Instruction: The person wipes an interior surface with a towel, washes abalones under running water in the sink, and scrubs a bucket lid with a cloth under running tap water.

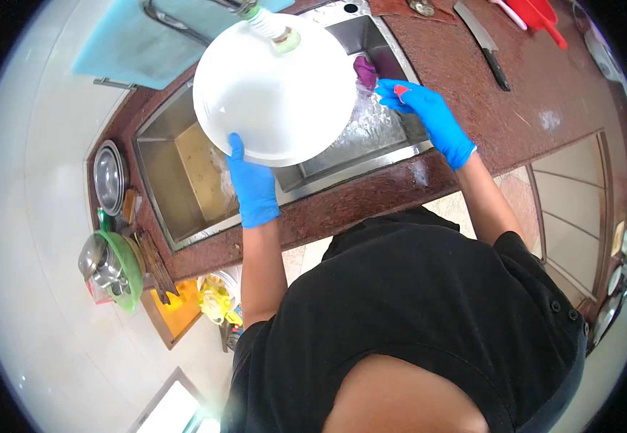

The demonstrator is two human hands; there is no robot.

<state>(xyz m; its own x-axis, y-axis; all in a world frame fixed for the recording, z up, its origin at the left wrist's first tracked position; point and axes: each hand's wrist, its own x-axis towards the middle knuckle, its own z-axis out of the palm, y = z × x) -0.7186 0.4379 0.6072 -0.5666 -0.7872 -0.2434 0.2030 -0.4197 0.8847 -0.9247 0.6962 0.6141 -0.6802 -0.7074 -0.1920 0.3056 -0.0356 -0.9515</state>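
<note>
A large round white chopping board (273,94) is tilted over the double sink, under the faucet (273,29). My left hand (253,184), in a blue glove, grips its near edge, with the thumb on the top face and the other fingers hidden beneath. Right of the board, my right hand (425,112), also gloved in blue, is over the right basin (378,133). Its fingers are drawn together around a small red piece (401,92) whose kind I cannot make out. Just beyond those fingertips lies a purple leafy scrap (365,72) in the basin.
A knife (486,50) lies on the red-brown counter at right, near a red plastic scoop (537,16). Metal bowls (110,177) and a green basin (125,270) with metalware stand left of the left basin (176,173). A light-blue board (136,43) stands behind the sink.
</note>
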